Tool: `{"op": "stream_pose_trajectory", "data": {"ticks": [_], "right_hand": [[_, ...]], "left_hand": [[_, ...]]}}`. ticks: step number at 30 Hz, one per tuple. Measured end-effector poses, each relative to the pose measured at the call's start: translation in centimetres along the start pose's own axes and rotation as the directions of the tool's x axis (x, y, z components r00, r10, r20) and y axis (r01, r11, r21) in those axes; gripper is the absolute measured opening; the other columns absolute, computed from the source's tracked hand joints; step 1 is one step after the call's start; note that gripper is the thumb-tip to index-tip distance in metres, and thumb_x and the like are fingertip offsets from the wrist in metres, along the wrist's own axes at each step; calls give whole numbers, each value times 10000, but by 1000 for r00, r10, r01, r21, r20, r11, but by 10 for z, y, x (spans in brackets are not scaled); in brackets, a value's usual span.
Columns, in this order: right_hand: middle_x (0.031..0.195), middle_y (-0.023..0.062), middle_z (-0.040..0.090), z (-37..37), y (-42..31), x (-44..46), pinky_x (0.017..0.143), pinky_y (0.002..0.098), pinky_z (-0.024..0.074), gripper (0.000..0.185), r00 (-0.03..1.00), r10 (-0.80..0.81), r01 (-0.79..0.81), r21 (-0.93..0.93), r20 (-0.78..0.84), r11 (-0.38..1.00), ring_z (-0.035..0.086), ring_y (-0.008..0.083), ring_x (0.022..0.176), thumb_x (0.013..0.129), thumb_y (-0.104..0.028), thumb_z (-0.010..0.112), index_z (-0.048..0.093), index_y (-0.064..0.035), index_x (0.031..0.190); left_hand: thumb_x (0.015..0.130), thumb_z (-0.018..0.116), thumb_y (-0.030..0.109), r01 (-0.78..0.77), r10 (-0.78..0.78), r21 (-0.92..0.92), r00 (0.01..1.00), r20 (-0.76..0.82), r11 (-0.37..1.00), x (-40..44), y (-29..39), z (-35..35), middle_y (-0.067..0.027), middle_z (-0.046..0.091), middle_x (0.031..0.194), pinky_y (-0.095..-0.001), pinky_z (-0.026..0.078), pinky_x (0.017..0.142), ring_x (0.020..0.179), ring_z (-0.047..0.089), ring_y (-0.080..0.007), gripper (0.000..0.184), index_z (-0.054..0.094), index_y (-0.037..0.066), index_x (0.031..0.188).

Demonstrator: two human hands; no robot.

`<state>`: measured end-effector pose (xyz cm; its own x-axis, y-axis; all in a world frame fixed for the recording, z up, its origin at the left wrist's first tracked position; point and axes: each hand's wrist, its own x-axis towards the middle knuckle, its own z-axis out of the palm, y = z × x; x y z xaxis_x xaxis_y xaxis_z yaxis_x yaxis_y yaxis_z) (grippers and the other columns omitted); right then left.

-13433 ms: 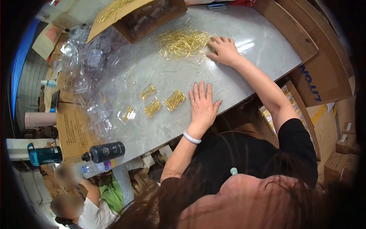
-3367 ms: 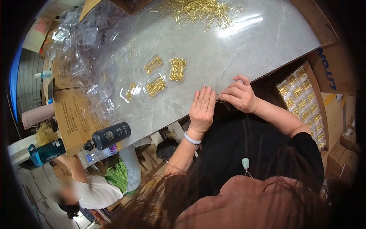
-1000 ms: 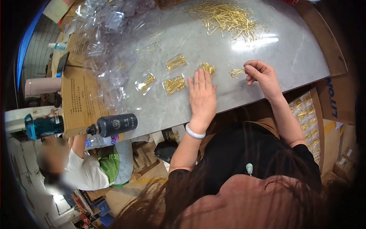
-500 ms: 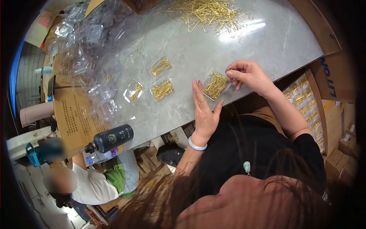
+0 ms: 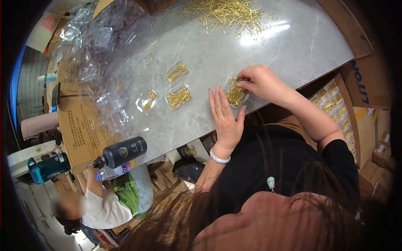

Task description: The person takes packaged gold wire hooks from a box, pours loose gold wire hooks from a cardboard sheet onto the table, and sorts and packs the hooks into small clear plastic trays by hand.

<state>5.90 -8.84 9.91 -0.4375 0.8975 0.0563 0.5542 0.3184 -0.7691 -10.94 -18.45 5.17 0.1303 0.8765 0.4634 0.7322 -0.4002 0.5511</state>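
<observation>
In front of my body, a clear plastic pack [image 5: 235, 96] filled with gold wire hooks lies on the grey table. My left hand [image 5: 226, 119] is open beside its left edge, fingers stretched out and pressed lightly against the side. Over the pack's upper right, my right hand [image 5: 264, 83] pinches gold wire hooks between thumb and fingers; the fingers partly hide them. Further left lie more clear packs of gold hooks: an upper pack [image 5: 176, 73], a lower pack [image 5: 179, 98] and a sparser pack [image 5: 149, 101].
A large loose pile of gold hooks [image 5: 234, 14] covers the far table. Clear empty packs [image 5: 100, 62] heap up at left, near a cardboard box [image 5: 83, 125] and a dark bottle [image 5: 124, 152]. A co-worker [image 5: 104, 207] sits lower left. A carton of filled packs [image 5: 337, 111] stands at right.
My right hand has moved left, from the pack's right edge to over its top. My left hand has shifted slightly, its fingers now more spread. The co-worker has moved slightly.
</observation>
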Motion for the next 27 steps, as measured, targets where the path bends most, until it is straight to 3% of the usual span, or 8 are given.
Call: {"op": "stream_pose_trajectory", "data": {"ticks": [6, 9, 15, 18, 24, 27], "right_hand": [[885, 152, 666, 5, -8, -4, 728, 438, 538, 204, 990, -78, 53, -214, -113, 975, 667, 359, 849, 867, -185, 699, 700, -19, 985], [945, 137, 638, 11, -6, -8, 758, 430, 527, 214, 971, -159, 109, -260, -180, 960, 642, 332, 907, 890, -165, 673, 680, -27, 1054], [1048, 115, 652, 18, 15, -18, 842, 368, 497, 295, 949, -57, 85, 75, -310, 994, 624, 299, 959, 932, -50, 599, 643, -48, 1224], [1100, 113, 678, 25, 20, -25, 908, 379, 477, 329, 903, -201, 196, -52, -379, 979, 624, 292, 1009, 919, -18, 602, 634, -40, 1246], [1183, 117, 668, 30, 20, -31, 985, 431, 422, 332, 888, -257, 219, -140, -383, 966, 580, 298, 1167, 906, -81, 634, 632, -58, 1237], [1284, 95, 628, 25, 13, -28, 1073, 485, 357, 369, 873, -402, 296, -354, -277, 887, 527, 292, 1275, 905, -139, 647, 607, -82, 1268]], "left_hand": [[917, 625, 58, -6, -2, 96, 997, 77, 995, -1, 3, 8, -282, 341, 1481, -531, 335, 1124, 1407, 310, -475, 654, 309, -99, 1468], [914, 617, 51, -7, -1, 134, 998, 67, 991, -1, 4, 10, -277, 351, 1462, -533, 337, 1125, 1398, 318, -481, 637, 321, -108, 1455], [923, 604, 75, 0, -15, 177, 996, 83, 984, -1, 5, 10, -273, 333, 1488, -556, 266, 1163, 1422, 292, -461, 645, 307, -102, 1467], [935, 599, 102, 2, -23, 196, 994, 107, 981, -2, 4, 11, -267, 312, 1518, -578, 209, 1181, 1445, 267, -440, 654, 294, -92, 1480], [957, 582, 148, 9, -30, 159, 991, 131, 987, 1, 2, 10, -256, 293, 1544, -581, 169, 1191, 1467, 230, -429, 655, 279, -80, 1492], [952, 591, 148, -2, -30, 188, 985, 169, 982, 3, 3, 8, -256, 289, 1548, -582, 154, 1194, 1473, 217, -429, 668, 274, -76, 1496]]}}
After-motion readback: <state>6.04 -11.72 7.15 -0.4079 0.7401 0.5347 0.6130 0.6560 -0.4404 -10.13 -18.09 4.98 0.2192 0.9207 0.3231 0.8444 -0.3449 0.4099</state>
